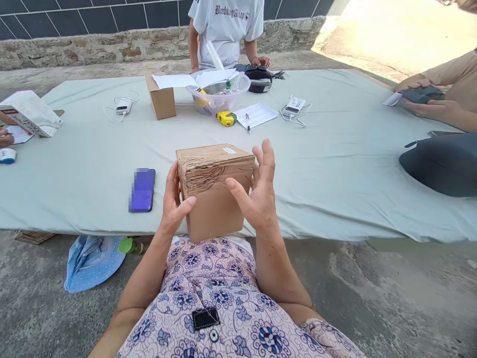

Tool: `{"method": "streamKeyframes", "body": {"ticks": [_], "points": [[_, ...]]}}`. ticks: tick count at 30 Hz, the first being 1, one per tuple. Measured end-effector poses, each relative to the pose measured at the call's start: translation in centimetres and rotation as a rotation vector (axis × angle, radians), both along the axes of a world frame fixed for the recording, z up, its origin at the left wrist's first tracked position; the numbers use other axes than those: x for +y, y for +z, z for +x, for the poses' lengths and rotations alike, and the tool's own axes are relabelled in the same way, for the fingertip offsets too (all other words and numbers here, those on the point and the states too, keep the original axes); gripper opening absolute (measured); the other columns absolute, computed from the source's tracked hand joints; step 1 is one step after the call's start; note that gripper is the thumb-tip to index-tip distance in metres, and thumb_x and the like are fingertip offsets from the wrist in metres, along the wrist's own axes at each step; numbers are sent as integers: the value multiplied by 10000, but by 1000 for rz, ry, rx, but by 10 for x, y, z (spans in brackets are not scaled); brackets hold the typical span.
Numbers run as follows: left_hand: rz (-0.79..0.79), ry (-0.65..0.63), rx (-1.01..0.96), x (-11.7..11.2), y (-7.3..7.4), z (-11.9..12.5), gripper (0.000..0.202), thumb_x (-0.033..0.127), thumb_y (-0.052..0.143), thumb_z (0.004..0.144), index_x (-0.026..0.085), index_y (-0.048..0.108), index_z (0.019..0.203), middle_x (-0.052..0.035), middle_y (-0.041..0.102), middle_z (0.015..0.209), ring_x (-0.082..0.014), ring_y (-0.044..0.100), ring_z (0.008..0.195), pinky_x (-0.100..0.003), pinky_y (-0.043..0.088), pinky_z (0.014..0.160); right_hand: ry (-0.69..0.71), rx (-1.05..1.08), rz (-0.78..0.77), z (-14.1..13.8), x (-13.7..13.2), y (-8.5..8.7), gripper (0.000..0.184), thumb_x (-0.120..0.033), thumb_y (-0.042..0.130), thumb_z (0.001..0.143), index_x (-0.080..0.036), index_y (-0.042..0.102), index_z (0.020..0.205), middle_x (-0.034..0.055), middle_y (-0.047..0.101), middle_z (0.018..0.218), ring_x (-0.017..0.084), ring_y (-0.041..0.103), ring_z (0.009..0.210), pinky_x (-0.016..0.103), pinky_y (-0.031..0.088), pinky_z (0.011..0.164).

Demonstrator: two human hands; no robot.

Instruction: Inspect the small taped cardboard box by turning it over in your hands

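Observation:
A brown cardboard box (218, 206) is tilted at the table's near edge, in front of my body. Dark scribbled lines run along its upper front edge, and a small printed label (229, 150) is on top. My left hand (173, 201) grips the box's left side, thumb on the front face and fingers along the side. At the right side is my right hand (261, 191), open, with its thumb stretched over the front face and its fingers spread upward. Some right fingertips are partly hidden behind the box edge; whether they press on it is unclear. A phone (143, 190) lies left of the box.
On the pale cloth-covered table (354, 164) are a yellow tape measure (226, 118), a plastic bowl (219, 102), paper with a pen (248, 123), another box (160, 102) and a black bag (443, 164). People stand or sit opposite and at both sides. A blue hat (95, 261) lies below.

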State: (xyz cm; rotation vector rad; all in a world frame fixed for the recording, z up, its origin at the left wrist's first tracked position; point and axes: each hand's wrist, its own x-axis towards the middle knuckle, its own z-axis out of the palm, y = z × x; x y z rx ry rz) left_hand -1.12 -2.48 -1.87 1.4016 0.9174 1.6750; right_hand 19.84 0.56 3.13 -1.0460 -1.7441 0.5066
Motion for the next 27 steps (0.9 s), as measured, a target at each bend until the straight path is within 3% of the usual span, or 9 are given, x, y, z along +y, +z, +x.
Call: {"method": "streamKeyframes", "body": {"ticks": [4,8,10,12,15,18,22,27], "points": [[-27,-22,-98,10,-5,-7,903,573,802,805,412,399,1597,-47,393,1717,-359,337,1607,-537,362,1290,152,122,-188,8,10,-17,986,-687,605,946,-340,74,1701,166,352,1727,319,518,1499,553,528,1146],[-11,-47,-156,19,-4,-15,908,551,838,761,376,462,1569,-62,440,1691,-366,368,1592,-539,374,1283,210,167,-266,20,26,-35,851,-753,557,943,-295,362,1632,155,571,1579,297,611,1396,512,541,1112],[-6,-27,-157,23,-4,-20,919,554,855,737,372,483,1557,-67,465,1674,-377,385,1582,-546,404,1261,112,176,-292,26,40,-45,707,-734,491,979,-264,544,1505,131,698,1423,279,663,1308,501,539,1101],[5,2,-157,26,-4,-25,905,562,854,736,380,496,1547,-65,491,1655,-385,409,1566,-553,426,1244,-85,108,-311,30,55,-55,577,-649,463,1013,-223,668,1344,132,740,1340,283,672,1275,491,524,1107],[15,3,-151,27,-4,-29,878,574,841,752,397,500,1541,-57,508,1640,-383,431,1553,-557,424,1246,-321,-121,-368,31,76,-68,443,-410,453,1022,-154,686,1297,181,733,1333,294,667,1238,476,511,1098],[9,-15,-129,27,-3,-28,874,574,826,771,393,485,1555,-56,492,1653,-370,409,1569,-541,413,1257,-396,-239,-418,26,90,-79,432,-250,559,924,-102,691,1308,242,691,1361,351,601,1294,523,446,1136],[-6,-27,-88,24,-4,-29,901,573,813,785,380,447,1585,-61,451,1683,-353,366,1595,-511,397,1271,-450,-265,-471,22,96,-87,476,-163,561,858,-151,734,1302,248,668,1315,406,553,1274,574,448,1066],[-21,-48,-70,22,-10,-32,954,561,802,802,380,365,1632,-67,409,1712,-336,357,1603,-515,369,1286,-446,-196,-480,25,92,-85,486,-157,443,883,-178,763,1248,171,688,1034,323,623,1030,510,506,962]]}}
